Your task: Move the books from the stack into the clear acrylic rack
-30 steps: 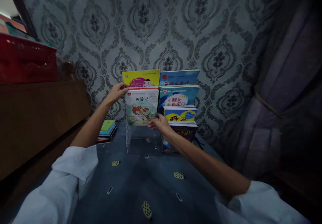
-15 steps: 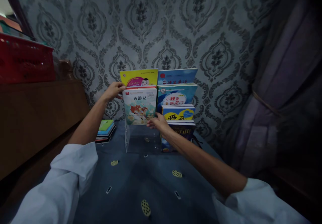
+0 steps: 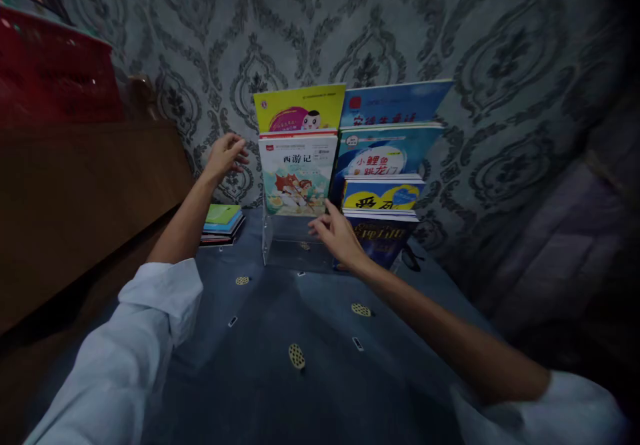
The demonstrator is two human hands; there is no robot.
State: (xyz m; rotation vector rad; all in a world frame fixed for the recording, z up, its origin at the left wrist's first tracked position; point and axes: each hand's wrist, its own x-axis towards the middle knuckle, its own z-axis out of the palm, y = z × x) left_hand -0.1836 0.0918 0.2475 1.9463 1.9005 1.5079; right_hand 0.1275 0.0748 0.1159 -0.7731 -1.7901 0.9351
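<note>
A white-topped picture book (image 3: 299, 175) stands upright in a clear acrylic book rack (image 3: 285, 238), in front of a yellow book (image 3: 295, 100). My left hand (image 3: 226, 156) is in the air just left of these books, fingers apart and holding nothing. My right hand (image 3: 338, 233) hovers by the lower right corner of the white-topped book, its fingers spread; whether a fingertip touches the cover I cannot tell. Right of it, a second column holds a blue book (image 3: 400, 98), a teal book (image 3: 390, 151), a yellow-and-blue book (image 3: 383, 195) and a dark blue book (image 3: 377, 238).
Several books lie in a flat stack (image 3: 223, 221) left of the rack. A red basket (image 3: 55, 71) sits on a brown wooden headboard (image 3: 85, 218) at the left. Patterned wallpaper (image 3: 300, 31) rises behind, and a curtain (image 3: 565, 231) hangs at the right. Dark blue patterned cloth (image 3: 260, 365) covers the surface.
Both hands have let go of the white-topped book, the left drawing away leftward and the right slightly down and off its corner. The camera view has shifted closer and tilted.
</note>
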